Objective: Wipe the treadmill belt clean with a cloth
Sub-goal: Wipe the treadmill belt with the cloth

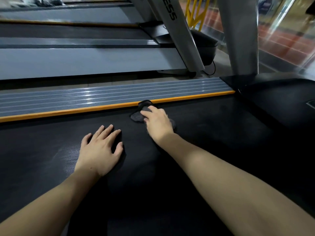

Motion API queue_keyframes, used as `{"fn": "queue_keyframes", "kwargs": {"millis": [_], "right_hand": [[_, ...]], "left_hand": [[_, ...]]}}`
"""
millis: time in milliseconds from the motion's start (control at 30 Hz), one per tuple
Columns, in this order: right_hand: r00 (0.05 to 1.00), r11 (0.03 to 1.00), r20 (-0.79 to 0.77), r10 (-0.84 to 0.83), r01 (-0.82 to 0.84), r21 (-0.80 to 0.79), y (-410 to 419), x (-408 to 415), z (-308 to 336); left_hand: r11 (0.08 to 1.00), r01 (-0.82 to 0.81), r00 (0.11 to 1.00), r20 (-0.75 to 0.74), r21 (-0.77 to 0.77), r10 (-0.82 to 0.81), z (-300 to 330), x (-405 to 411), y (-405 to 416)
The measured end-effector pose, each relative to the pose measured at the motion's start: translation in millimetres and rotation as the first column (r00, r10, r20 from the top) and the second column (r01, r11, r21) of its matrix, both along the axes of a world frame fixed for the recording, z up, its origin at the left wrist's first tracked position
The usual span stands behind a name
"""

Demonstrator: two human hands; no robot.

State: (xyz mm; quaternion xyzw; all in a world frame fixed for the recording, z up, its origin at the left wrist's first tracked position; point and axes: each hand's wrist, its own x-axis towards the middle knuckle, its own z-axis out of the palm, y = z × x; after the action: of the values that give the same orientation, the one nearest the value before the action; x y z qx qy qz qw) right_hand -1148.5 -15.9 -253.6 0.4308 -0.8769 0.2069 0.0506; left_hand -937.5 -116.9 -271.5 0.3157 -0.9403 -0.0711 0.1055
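The black treadmill belt [213, 133] fills the lower half of the head view. A dark grey cloth [138, 116] lies bunched on the belt close to the orange edge strip [76, 110]. My right hand [157, 122] lies on top of the cloth with its fingers stretched forward, pressing it onto the belt. Most of the cloth is hidden under that hand. My left hand [100, 149] rests flat on the belt to the left, fingers spread, holding nothing. Pale smears show on the belt beside the left hand.
A ribbed grey side rail [102, 96] runs beyond the orange strip. The black motor cover [276, 92] and a grey upright post [240, 34] stand at the right. A neighbouring treadmill [85, 58] sits behind, with a yellow frame [196, 12] and tiled floor farther back.
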Motion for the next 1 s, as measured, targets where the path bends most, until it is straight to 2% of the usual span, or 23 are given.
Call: {"fn": "queue_keyframes", "kwargs": {"millis": [133, 200, 267, 333, 400, 467, 567, 667, 733, 767, 800, 867, 933, 1000], "right_hand": [[0.995, 0.996, -0.045, 0.086, -0.084, 0.042, 8.8, -18.3, 2.9], [0.994, 0.998, -0.099, 0.044, -0.040, 0.043, 32.1, -48.2, 6.9], [0.984, 0.996, -0.154, -0.090, 0.093, 0.012, 69.0, -92.5, 6.3], [0.950, 0.955, -0.102, -0.296, 0.293, -0.039, 100.6, -123.7, 5.5], [0.884, 0.883, -0.029, -0.467, 0.464, -0.073, 102.3, -125.2, 5.5], [0.845, 0.841, 0.024, -0.535, 0.535, -0.080, 75.2, -99.7, 7.6], [0.903, 0.891, 0.074, -0.424, 0.430, -0.143, 10.7, -33.5, -0.2], [0.990, 0.986, 0.040, -0.136, 0.139, -0.096, -35.0, 26.0, -8.9], [0.998, 0.997, 0.023, 0.050, -0.049, -0.058, -26.2, 16.6, -2.6], [0.998, 0.997, -0.003, 0.066, -0.066, -0.051, -12.0, -2.4, 0.1], [0.999, 0.999, -0.028, 0.039, -0.040, -0.035, 6.2, -28.0, 2.0], [0.989, 0.992, -0.072, -0.127, 0.125, -0.032, 51.2, -87.2, 4.6], [0.935, 0.937, -0.071, -0.346, 0.342, -0.066, 92.3, -128.0, 6.8], [0.855, 0.854, -0.047, -0.516, 0.510, -0.099, 107.7, -132.9, 8.8]], "left_hand": [[1.000, 0.008, 1.000, -0.001, -0.004, -0.008, 0.2, 0.9, 0.2], [1.000, 0.006, 1.000, -0.004, -0.013, -0.006, 0.4, 0.9, -0.4], [1.000, 0.010, 1.000, -0.006, -0.016, -0.010, 0.5, 0.1, -0.7], [1.000, 0.010, 1.000, -0.007, -0.018, -0.010, 0.6, -0.7, -0.2], [1.000, 0.008, 1.000, -0.013, -0.018, -0.008, 1.2, -1.3, 0.3], [1.000, 0.006, 1.000, -0.012, -0.013, -0.006, 0.9, -1.1, 0.7], [1.000, 0.006, 1.000, -0.012, 0.005, -0.006, 1.2, -0.6, -0.3], [1.000, 0.010, 1.000, -0.002, 0.000, -0.010, 1.0, -0.8, -0.2], [1.000, 0.008, 1.000, -0.001, -0.009, -0.008, 0.8, 0.2, -0.3], [1.000, 0.007, 1.000, -0.001, -0.013, -0.007, 0.3, 0.6, -0.4], [1.000, 0.005, 1.000, -0.004, -0.015, -0.005, -0.1, 0.8, -0.6], [1.000, 0.004, 1.000, -0.018, -0.012, -0.005, -0.3, 0.3, -0.8], [1.000, 0.003, 1.000, -0.026, -0.013, -0.003, -0.6, -0.9, -0.5], [1.000, 0.002, 1.000, -0.020, -0.013, -0.002, -1.5, -2.0, -0.8]]}}
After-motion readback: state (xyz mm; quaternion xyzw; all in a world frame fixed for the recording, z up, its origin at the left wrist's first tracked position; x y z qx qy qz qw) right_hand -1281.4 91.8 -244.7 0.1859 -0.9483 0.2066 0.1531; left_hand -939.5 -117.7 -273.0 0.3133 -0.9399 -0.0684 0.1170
